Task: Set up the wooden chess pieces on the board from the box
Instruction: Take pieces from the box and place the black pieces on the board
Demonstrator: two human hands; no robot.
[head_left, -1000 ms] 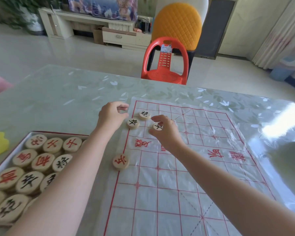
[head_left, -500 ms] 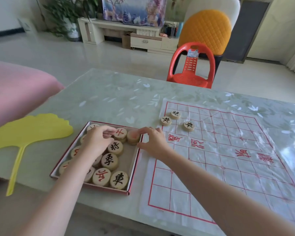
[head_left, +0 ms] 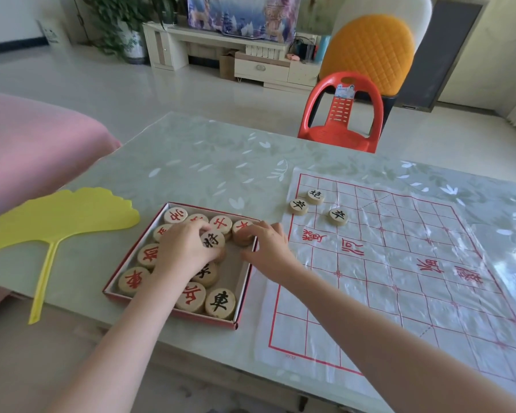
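A shallow red-rimmed box (head_left: 246, 281) on the table holds several round wooden chess pieces with red or black characters. My left hand (head_left: 185, 251) is inside the box, its fingers curled round a black-lettered piece (head_left: 213, 240). My right hand (head_left: 270, 248) reaches over the box's right wall, and its fingertips pinch a red-lettered piece (head_left: 242, 234) in the far right corner. The plastic board (head_left: 399, 278) with a red grid lies to the right. Three black-lettered pieces (head_left: 315, 196) (head_left: 299, 206) (head_left: 338, 216) stand near its far left corner.
A yellow leaf-shaped fan (head_left: 57, 222) lies left of the box. A pink cushion (head_left: 27, 153) is at the far left. A red plastic chair (head_left: 340, 114) stands beyond the table. The table's near edge (head_left: 191, 347) runs just below the box.
Both hands have come back from the board's far left corner to the box. The red piece on the board's left edge is gone. My left hand has closed on a black-lettered piece.
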